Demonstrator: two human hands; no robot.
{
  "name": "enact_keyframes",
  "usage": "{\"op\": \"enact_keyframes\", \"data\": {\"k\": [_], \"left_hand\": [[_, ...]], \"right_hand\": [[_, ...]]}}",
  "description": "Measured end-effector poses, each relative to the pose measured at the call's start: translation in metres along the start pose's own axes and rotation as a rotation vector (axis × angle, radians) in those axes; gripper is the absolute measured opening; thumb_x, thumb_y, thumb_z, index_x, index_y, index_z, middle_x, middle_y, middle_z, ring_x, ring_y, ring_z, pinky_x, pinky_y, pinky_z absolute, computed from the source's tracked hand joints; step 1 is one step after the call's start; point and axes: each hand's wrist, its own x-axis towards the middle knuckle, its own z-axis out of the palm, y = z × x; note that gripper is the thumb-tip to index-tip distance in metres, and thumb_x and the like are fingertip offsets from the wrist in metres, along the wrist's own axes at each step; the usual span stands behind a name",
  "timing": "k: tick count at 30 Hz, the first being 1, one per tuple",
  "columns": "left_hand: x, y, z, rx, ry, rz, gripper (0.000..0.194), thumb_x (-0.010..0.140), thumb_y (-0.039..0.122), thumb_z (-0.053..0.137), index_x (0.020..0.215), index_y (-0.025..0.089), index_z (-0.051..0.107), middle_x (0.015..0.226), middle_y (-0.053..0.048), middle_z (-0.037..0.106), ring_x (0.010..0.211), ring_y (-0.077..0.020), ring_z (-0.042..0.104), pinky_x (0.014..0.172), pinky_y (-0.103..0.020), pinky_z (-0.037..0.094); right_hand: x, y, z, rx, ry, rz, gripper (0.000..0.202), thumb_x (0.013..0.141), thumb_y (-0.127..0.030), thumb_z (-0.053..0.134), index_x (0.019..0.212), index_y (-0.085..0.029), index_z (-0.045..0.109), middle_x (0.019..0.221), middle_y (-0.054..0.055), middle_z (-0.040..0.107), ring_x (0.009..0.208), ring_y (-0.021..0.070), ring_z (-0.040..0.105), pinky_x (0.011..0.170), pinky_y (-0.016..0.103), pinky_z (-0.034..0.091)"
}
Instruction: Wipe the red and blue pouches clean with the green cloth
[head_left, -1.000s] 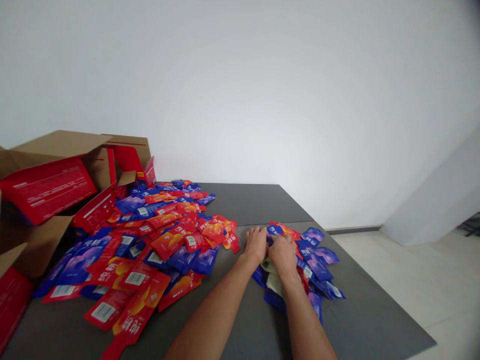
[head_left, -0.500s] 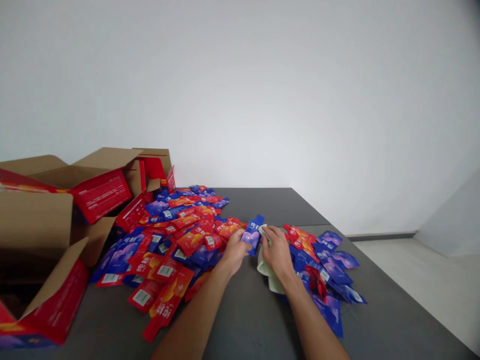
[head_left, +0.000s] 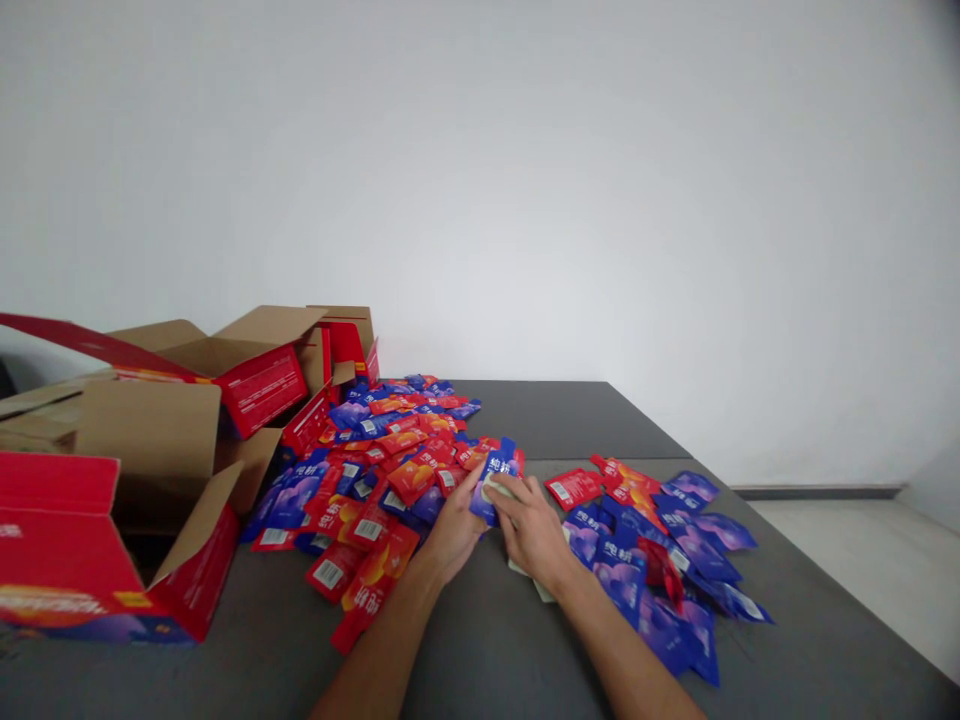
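Note:
My left hand (head_left: 456, 528) is closed on the edge of a blue pouch (head_left: 501, 463) with white lettering, held upright above the table. My right hand (head_left: 531, 530) grips a pale cloth (head_left: 495, 486) and presses it against the front of that pouch. The cloth's lower part hangs beneath the palm, mostly hidden. To the left of my hands lies a large pile of red and blue pouches (head_left: 397, 475). On the right is a smaller heap of similar pouches (head_left: 619, 570), close to my right forearm.
Open red cardboard boxes (head_left: 60, 530) stand along the left side, flaps spread outward. Everything rests on a dark grey table (head_left: 480, 660), whose right edge slopes towards the pale floor (head_left: 825, 540). A white wall rises behind.
My right hand has brought the cloth from the pouch's upper right edge onto its front. The camera view has turned slightly left, showing more of the boxes.

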Motion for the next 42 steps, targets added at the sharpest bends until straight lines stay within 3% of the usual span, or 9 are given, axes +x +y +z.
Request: {"op": "enact_keyframes", "data": {"k": [6, 10, 18, 24, 32, 38, 42], "left_hand": [[-0.003, 0.006, 0.007, 0.094, -0.053, -0.024, 0.091, 0.056, -0.004, 0.055, 0.141, 0.026, 0.053, 0.123, -0.006, 0.066, 0.087, -0.0133, 0.060, 0.075, -0.022, 0.044], [-0.006, 0.009, 0.011, 0.098, -0.088, -0.051, 0.090, 0.056, -0.004, 0.056, 0.141, 0.026, 0.054, 0.121, -0.006, 0.067, 0.092, -0.0156, 0.061, 0.079, -0.024, 0.045], [-0.003, 0.007, 0.011, 0.035, -0.032, 0.003, 0.094, 0.056, -0.004, 0.057, 0.146, 0.025, 0.046, 0.124, -0.009, 0.065, 0.102, -0.0202, 0.062, 0.082, -0.027, 0.048], [0.000, 0.012, 0.007, -0.011, 0.037, 0.042, 0.100, 0.055, -0.002, 0.059, 0.149, 0.027, 0.040, 0.115, -0.006, 0.068, 0.098, -0.0187, 0.063, 0.086, -0.029, 0.049], [-0.002, 0.021, -0.001, -0.002, 0.018, 0.001, 0.096, 0.054, -0.001, 0.057, 0.145, 0.026, 0.046, 0.096, -0.001, 0.069, 0.069, -0.0089, 0.057, 0.059, -0.018, 0.040], [-0.006, 0.021, 0.004, 0.079, -0.051, -0.076, 0.093, 0.051, -0.001, 0.053, 0.141, 0.022, 0.053, 0.091, -0.003, 0.069, 0.072, -0.0138, 0.059, 0.065, -0.024, 0.044], [-0.006, 0.018, 0.009, 0.058, -0.059, -0.051, 0.094, 0.051, -0.002, 0.051, 0.141, 0.024, 0.053, 0.094, -0.002, 0.069, 0.072, -0.0123, 0.058, 0.064, -0.022, 0.042]], "right_hand": [[0.003, 0.008, -0.004, -0.042, 0.159, 0.158, 0.044, 0.096, -0.014, 0.041, 0.134, -0.024, 0.061, 0.138, 0.008, 0.058, 0.110, 0.0243, 0.053, 0.095, 0.040, 0.049], [0.003, 0.011, -0.007, -0.051, 0.177, 0.207, 0.047, 0.096, -0.014, 0.040, 0.138, -0.024, 0.058, 0.142, 0.007, 0.056, 0.106, 0.0240, 0.054, 0.093, 0.040, 0.049], [-0.001, -0.002, 0.000, -0.067, 0.035, 0.056, 0.060, 0.089, -0.007, 0.045, 0.140, -0.037, 0.054, 0.142, -0.002, 0.056, 0.106, 0.0252, 0.055, 0.090, 0.039, 0.051], [-0.001, -0.015, 0.001, -0.032, -0.073, -0.062, 0.057, 0.084, -0.006, 0.048, 0.132, -0.035, 0.063, 0.135, 0.000, 0.062, 0.110, 0.0257, 0.057, 0.091, 0.036, 0.052], [0.000, -0.005, -0.005, 0.006, 0.081, -0.029, 0.053, 0.089, -0.008, 0.045, 0.133, -0.032, 0.063, 0.138, 0.001, 0.061, 0.107, 0.0236, 0.057, 0.094, 0.039, 0.050], [0.002, 0.019, -0.008, -0.020, 0.192, 0.139, 0.049, 0.095, -0.010, 0.039, 0.137, -0.024, 0.059, 0.145, 0.005, 0.054, 0.116, 0.0239, 0.055, 0.097, 0.041, 0.043], [0.002, 0.024, -0.008, 0.002, 0.195, 0.122, 0.049, 0.094, -0.011, 0.040, 0.137, -0.024, 0.059, 0.144, 0.007, 0.055, 0.116, 0.0237, 0.056, 0.097, 0.041, 0.043]]}}
